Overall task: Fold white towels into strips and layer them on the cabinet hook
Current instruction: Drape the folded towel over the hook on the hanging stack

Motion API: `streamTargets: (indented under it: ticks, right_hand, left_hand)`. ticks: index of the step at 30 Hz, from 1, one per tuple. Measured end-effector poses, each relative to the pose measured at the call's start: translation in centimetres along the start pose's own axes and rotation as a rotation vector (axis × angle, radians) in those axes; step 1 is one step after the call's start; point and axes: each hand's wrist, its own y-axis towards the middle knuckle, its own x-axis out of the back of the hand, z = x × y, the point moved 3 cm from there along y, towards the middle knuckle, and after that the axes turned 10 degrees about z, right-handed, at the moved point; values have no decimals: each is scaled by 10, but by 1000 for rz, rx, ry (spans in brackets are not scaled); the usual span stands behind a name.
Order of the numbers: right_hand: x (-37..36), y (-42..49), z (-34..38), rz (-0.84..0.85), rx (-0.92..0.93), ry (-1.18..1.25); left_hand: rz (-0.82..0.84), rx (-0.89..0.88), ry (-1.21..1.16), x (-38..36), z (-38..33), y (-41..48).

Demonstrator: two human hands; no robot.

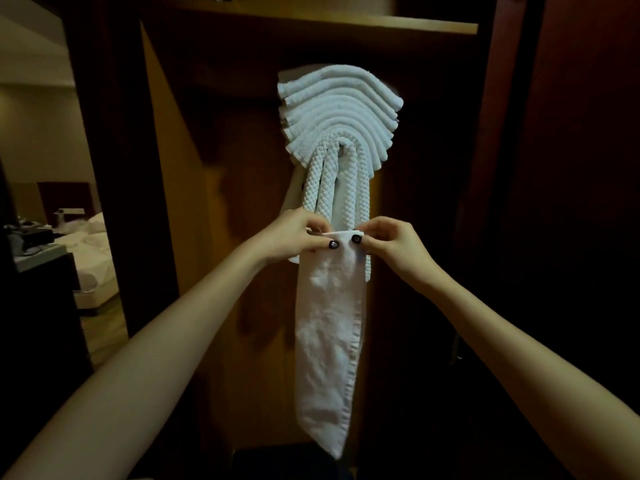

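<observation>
Two bare hands reach in from the bottom corners of the view and meet in the middle. Here the left hand (294,233) and the right hand (391,244) each pinch one top corner of a folded white towel strip (329,323) between thumb and curled fingers, dark-painted thumbnails facing the viewer. Holding both corners level keeps the top edge taut and the fold closed. The rest hangs straight down under its own weight, narrowing to a point near the bottom edge of the view. A stitched hem runs down its right side.

Just behind the held edge hang two thick waffle-textured towels (318,181), looped over and falling like rounded ropes. Above them a stack of folded towel strips (339,112) arches over the same spot in nested layers, each draped over the one below so the ends fan out left and right. The cabinet hook that carries them is hidden under the cloth. It probably sits at the centre of the arch, though the view does not confirm it.

All of this hangs against the brown wooden back panel of the cabinet (207,168), below a shelf (329,24) along its top edge. The held strip looks ready to be lifted and laid on as the next layer. At far left, a bed (93,244) with white sheets shows dimly.
</observation>
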Motion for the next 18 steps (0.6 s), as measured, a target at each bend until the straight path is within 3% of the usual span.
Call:
streamTargets:
  ticks: [9,14,18]
  right_hand:
    - [-5,-8,-3,26,-7,77]
    - [-9,-12,-4,52,-28,304]
    - [-11,-12,5,72,0,321]
  left_hand:
    - [-75,-9,-21,-3,-13,-12]
    - [-135,-72,-227,-5,-17,-23]
    - [-160,-189,-346,-9,-25,-34]
